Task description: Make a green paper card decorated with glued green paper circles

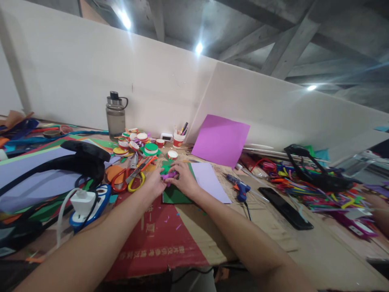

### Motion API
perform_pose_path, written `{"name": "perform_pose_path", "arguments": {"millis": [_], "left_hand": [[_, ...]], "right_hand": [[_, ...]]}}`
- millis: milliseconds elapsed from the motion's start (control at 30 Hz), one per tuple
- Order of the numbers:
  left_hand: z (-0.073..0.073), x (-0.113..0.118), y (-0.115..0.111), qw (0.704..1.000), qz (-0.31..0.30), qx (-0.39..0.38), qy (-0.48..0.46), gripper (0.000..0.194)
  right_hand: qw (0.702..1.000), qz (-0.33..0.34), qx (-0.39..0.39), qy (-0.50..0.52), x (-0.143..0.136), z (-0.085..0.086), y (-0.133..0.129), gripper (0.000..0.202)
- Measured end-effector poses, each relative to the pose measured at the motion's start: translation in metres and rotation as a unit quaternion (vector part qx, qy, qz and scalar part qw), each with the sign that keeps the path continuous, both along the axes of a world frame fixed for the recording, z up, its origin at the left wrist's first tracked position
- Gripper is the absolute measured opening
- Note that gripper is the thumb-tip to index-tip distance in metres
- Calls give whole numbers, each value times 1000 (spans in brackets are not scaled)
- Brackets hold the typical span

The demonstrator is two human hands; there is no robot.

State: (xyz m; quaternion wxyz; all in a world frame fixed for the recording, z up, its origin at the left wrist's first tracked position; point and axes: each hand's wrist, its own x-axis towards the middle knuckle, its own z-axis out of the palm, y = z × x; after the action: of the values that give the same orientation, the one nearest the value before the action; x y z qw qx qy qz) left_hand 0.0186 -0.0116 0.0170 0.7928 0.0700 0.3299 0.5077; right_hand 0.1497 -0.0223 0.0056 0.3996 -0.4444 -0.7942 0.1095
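Observation:
My left hand (156,183) and my right hand (184,178) meet over a dark green sheet (179,196). Between their fingertips is a small purple paper piece (169,177), with a bright green paper piece (166,167) just behind it. The fingers of both hands are closed on the purple piece, and they cover part of it. A lilac sheet (209,182) lies to the right of the green one. Orange-handled scissors (120,180) and yellow-handled scissors (136,181) rest left of my left hand.
A blue glue gun (242,190) and a black phone (285,207) lie to the right. Paper discs (151,149), a bottle (116,117) and a pen cup (179,140) stand behind. A blue power strip (91,209) is at left. Craft sticks (304,190) pile up at right.

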Motion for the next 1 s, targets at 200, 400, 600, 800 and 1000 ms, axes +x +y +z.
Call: {"name": "perform_pose_path", "arguments": {"millis": [200,400,600,800,1000], "left_hand": [[1,0,0,1000,11,-8,14,9],[1,0,0,1000,13,-16,21,11],[4,1,-2,999,16,-20,33,14],[8,2,-4,998,19,-10,57,17],[5,3,-6,998,10,14,60,17]], "right_hand": [[1000,-11,9,-24,-1,1,0,18],[998,-36,-6,-53,-1,4,-4,17],[999,-22,-13,-48,-2,9,-8,18],[1000,2,-8,-13,0,9,-6,21],[995,-7,-44,94,3,7,-4,24]]}}
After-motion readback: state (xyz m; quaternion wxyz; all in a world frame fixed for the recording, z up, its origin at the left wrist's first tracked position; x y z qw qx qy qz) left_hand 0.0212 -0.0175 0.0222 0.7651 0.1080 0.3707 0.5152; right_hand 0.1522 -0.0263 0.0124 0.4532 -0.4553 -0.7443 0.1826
